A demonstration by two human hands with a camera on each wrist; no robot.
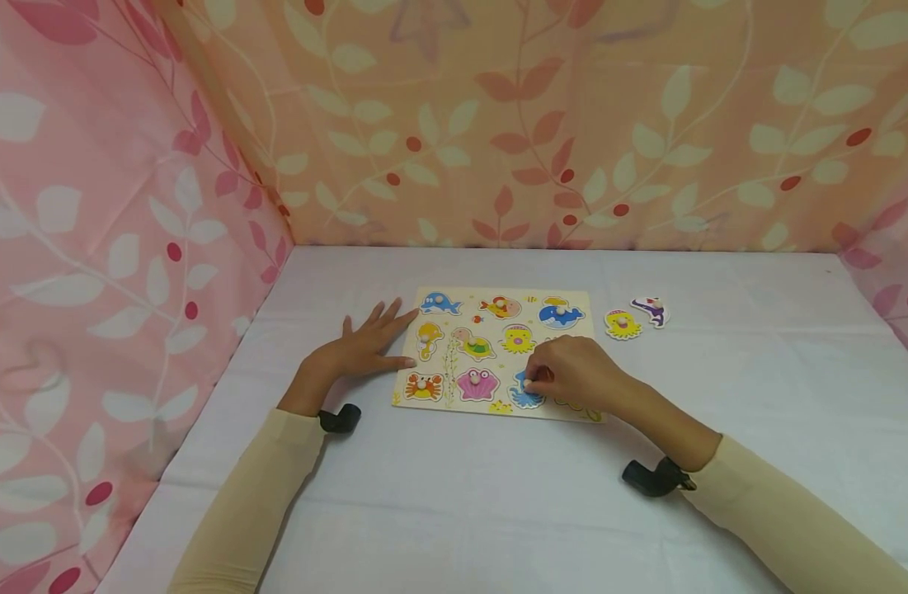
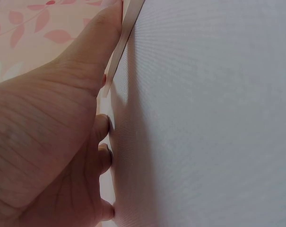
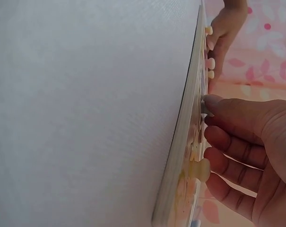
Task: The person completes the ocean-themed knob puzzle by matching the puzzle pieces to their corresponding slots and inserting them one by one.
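A wooden knob puzzle board (image 1: pixel 491 406) with sea-animal pictures lies flat on the white cloth. My right hand (image 1: pixel 576 371) is over its lower right part, thumb and fingertips pinching the knob of a blue sea-animal piece (image 1: pixel 526 398). In the right wrist view, the thumb (image 3: pixel 221 103) is at a knob close over the board face. My left hand (image 1: pixel 364 342) lies spread with straight fingers, its thumb and fingertips at the board's left edge. Around the blue piece are a pink shell piece (image 1: pixel 477 384) and a yellow octopus piece (image 1: pixel 518 339). My right hand covers part of the board's right column.
Beyond the board's right side, a loose yellow octopus piece (image 1: pixel 622 325) and a purple-and-white piece (image 1: pixel 651 312) lie close together on the white cloth (image 1: pixel 454 495). Patterned curtains (image 1: pixel 454 124) stand behind and at both sides.
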